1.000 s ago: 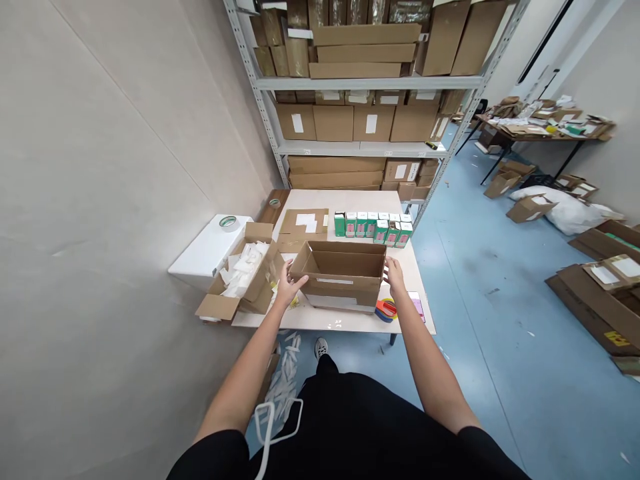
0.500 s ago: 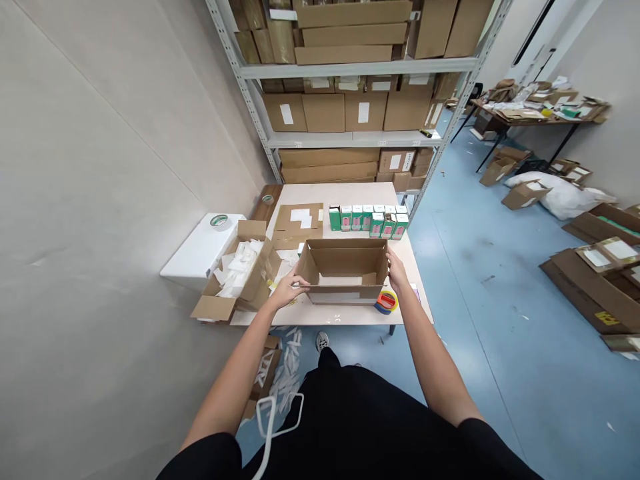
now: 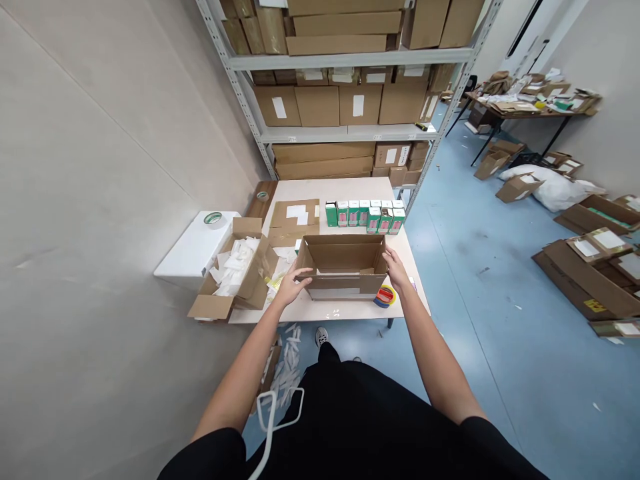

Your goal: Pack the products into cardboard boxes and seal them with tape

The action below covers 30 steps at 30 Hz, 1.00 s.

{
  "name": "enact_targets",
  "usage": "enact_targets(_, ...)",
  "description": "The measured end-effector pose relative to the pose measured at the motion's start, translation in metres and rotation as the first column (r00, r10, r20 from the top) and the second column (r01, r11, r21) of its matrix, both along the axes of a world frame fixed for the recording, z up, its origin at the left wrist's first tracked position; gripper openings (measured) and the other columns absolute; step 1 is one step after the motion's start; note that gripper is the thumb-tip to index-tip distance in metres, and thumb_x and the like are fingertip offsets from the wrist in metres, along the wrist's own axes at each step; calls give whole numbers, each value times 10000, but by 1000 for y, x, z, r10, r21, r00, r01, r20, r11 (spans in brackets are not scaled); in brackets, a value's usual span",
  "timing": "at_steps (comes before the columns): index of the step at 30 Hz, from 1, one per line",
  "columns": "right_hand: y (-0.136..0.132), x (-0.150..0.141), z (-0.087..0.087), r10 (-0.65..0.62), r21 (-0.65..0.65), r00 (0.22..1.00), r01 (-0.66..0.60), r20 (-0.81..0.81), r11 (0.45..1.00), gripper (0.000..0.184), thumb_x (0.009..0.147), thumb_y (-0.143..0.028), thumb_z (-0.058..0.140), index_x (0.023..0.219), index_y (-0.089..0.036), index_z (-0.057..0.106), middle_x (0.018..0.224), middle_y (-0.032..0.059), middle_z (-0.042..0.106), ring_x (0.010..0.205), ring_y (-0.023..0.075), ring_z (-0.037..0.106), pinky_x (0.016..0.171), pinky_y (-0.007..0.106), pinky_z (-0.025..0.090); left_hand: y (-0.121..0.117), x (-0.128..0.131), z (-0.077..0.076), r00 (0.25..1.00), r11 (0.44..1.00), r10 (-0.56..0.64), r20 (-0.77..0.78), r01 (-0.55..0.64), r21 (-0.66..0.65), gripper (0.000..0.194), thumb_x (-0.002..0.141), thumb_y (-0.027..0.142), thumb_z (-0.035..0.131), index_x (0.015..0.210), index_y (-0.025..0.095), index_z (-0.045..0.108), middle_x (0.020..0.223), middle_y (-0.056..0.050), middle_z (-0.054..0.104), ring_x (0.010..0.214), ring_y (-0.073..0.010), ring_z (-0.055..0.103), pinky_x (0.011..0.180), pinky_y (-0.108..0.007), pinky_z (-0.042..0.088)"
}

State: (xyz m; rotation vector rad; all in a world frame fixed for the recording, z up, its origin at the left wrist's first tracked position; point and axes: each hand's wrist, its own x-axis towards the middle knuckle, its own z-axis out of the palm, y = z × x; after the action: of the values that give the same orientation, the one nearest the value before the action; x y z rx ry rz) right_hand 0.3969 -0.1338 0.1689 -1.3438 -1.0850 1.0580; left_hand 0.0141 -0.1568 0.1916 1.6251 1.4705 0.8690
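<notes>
The one open carton (image 3: 345, 284) sits between my hands, long axis running left to right, neither hand clearly nearer. My left hand (image 3: 290, 289) grasps its left end, my right hand (image 3: 396, 269) its right. Beyond it on the desk (image 3: 300, 311), I count ten small green-and-white boxes (image 3: 373, 221).

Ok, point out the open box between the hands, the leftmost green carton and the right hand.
Open box (image 3: 345, 284): head view, front wall.
Leftmost green carton (image 3: 331, 215): head view, front face.
Right hand (image 3: 397, 271): head view, back of the hand.
</notes>
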Motion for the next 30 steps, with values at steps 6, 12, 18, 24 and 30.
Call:
enact_targets(6, -5, -11, 25, 117, -37, 985, -123, -128, 992, 596, 901, -576, 644, 1446, -339, 603, 1595, 33, 517, 1415, 290, 505, 1020, 443, 523, -4, -19, 10, 1000, 999, 21, 16, -21, 30, 327, 728, 559, 806, 873, 266, 821, 1048, -87, 770, 1094, -296, 690, 1081, -448, 518)
enact_targets(12, -9, -32, 20, 130, -43, 981, -138, -146, 990, 542, 885, -567, 686, 1370, -333, 623, 1551, 44, 558, 1375, 287, 523, 1065, 472, 485, -18, -43, 17, 998, 1000, 24, -63, -23, 21, 372, 734, 600, 779, 869, 257, 827, 1198, -106, 766, 1289, -323, 620, 1181, -465, 416)
enact_targets(18, -9, -46, 11, 135, -22, 976, -140, -170, 990, 597, 893, -617, 661, 1409, -326, 587, 1560, 38, 541, 1395, 260, 505, 1130, 445, 451, -22, -45, 20, 980, 998, -52, -190, 59, 35, 506, 817, 590, 699, 1174, 244, 795, 1500, -114, 598, 1466, -321, 470, 1230, -448, 348)
enact_targets(24, -15, -42, 0, 132, 2, 986, -133, -104, 991, 650, 886, -648, 664, 1413, -273, 597, 1520, 78, 581, 1396, 263, 523, 1153, 421, 441, -20, -48, 29, 962, 999, -37, -271, 36, -10, 701, 789, 703, 720, 1354, 289, 700, 1589, -115, 485, 1521, -353, 379, 1219, -472, 367)
enact_targets(30, -11, -37, -6, 113, 15, 991, -113, -71, 994, 660, 892, -633, 669, 1448, -288, 586, 1505, 87, 595, 1410, 266, 515, 1166, 445, 433, 32, -45, 39, 923, 986, 151, -354, -114, 123, 542, 941, 632, 556, 1237, 225, 758, 1373, -119, 566, 1237, -258, 620, 1085, -372, 515)
